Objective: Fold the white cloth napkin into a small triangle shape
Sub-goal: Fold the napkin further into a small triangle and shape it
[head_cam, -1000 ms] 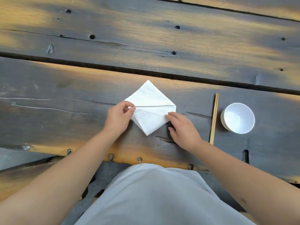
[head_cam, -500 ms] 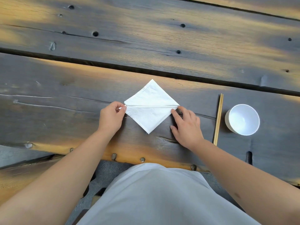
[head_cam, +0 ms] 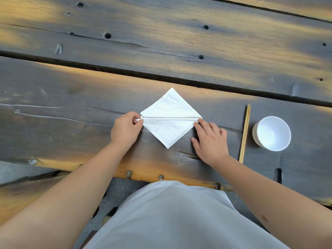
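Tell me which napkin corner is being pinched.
The left corner of the napkin, pinched by the left hand; the right hand only presses the right corner flat.

napkin [head_cam: 170,121]: diamond on table [head_cam: 71,105] | left hand [head_cam: 125,130]: pinches left corner | right hand [head_cam: 210,141]: presses right corner

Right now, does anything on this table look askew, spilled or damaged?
Nothing stands out. The napkin lies flat as a neat diamond, the left hand pinching one corner, the right hand pressing the other. The chopsticks lie paired; the white bowl sits upright, empty.
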